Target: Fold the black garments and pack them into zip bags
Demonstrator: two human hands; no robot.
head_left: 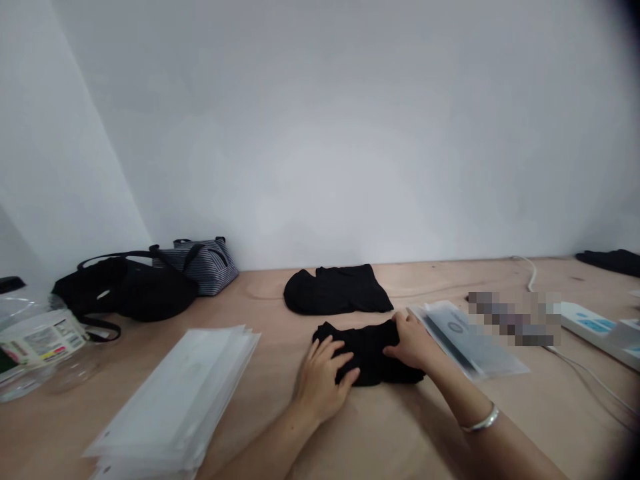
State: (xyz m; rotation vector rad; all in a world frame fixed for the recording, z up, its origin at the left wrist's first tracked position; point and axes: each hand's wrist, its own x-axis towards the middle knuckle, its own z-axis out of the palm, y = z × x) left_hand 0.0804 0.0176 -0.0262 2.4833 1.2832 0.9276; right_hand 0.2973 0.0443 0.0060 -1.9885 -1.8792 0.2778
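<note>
A folded black garment (373, 353) lies on the wooden table (400, 427) in front of me. My left hand (324, 379) rests flat on its left half with the fingers spread. My right hand (407, 341) sits on its far right edge, fingers bent over the cloth and seeming to grip it. A silver bangle (481, 420) circles my right wrist. A second folded black garment (335, 291) lies farther back. Just right of my right hand, a clear plastic packet with a printed insert (467, 340) lies partly under the hand's edge.
A stack of frosted plastic bags (173, 393) lies left of my hands. Behind it are a black bag (125, 290) and a striped bag (205, 265). A labelled plastic package (37, 340) sits at the left edge. A white power strip (590, 325) and its cable lie right, with a black cloth (613, 261) beyond.
</note>
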